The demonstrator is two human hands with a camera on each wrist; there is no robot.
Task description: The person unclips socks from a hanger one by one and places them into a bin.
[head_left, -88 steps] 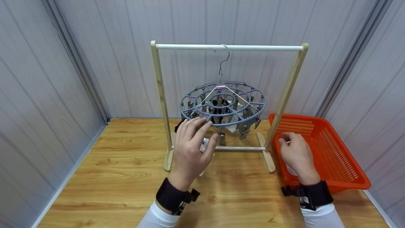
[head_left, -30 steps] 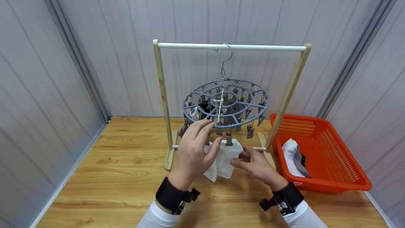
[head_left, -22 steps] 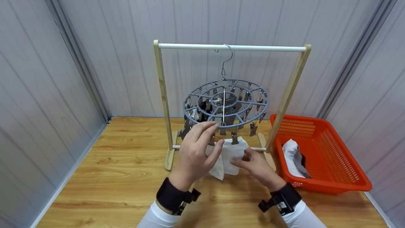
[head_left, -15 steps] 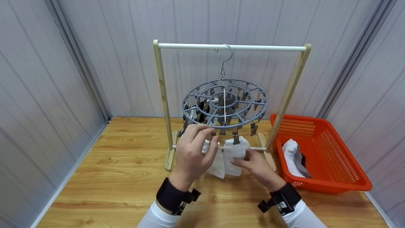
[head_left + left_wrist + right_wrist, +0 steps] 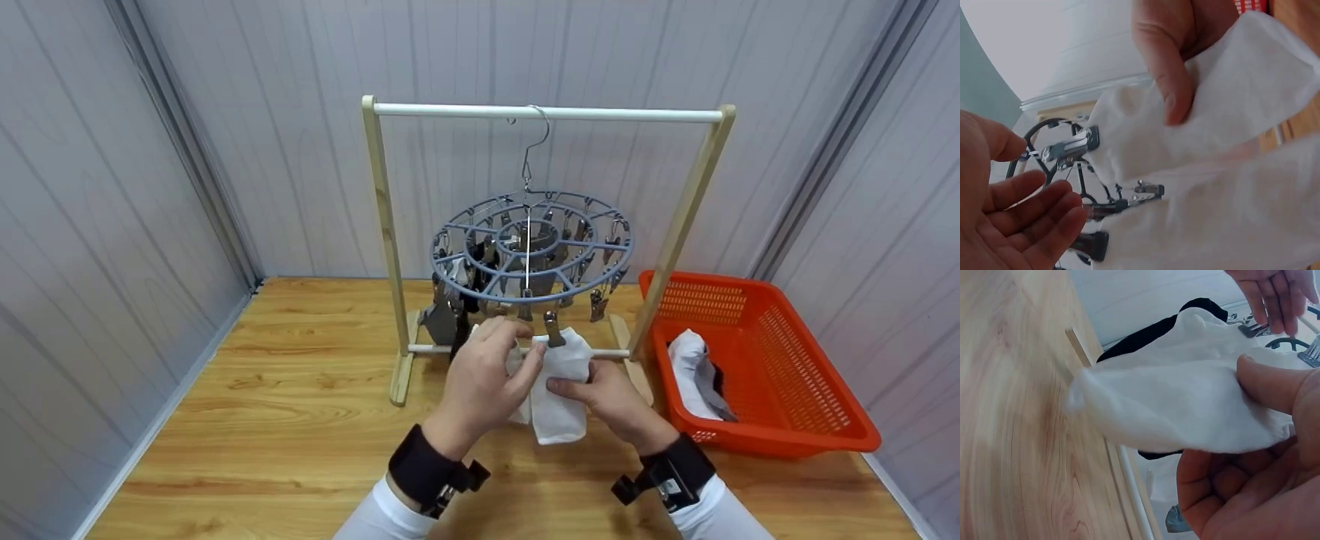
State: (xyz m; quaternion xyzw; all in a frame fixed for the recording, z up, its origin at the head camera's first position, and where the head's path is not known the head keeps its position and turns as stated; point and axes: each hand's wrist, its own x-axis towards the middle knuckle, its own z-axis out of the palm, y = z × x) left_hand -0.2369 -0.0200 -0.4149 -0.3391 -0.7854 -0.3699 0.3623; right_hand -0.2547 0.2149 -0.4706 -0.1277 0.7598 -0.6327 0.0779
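A white sock point(image 5: 564, 390) hangs from a metal clip point(image 5: 553, 330) at the front of the round grey drying hanger point(image 5: 525, 298). My right hand point(image 5: 619, 401) pinches the sock's right side, thumb in front and fingers behind, as the right wrist view shows. My left hand point(image 5: 491, 375) is just left of the clip, its fingers loosely bent with nothing gripped. In the left wrist view, the left thumb is close to the end of the clip point(image 5: 1075, 147). A second white sock point(image 5: 1230, 214) hangs alongside, largely hidden behind the left hand in the head view.
The hanger hooks onto the white bar point(image 5: 450, 110) of a wooden rack. More dark and grey socks point(image 5: 442, 322) hang at its left, and unused clips point(image 5: 598, 306) dangle at its right. An orange basket point(image 5: 825, 375) at the right contains a white and grey sock point(image 5: 697, 375).
My right hand has come from the basket with the white sock to the hanger. A clip is now on the sock, and my left hand has moved slightly right and down.
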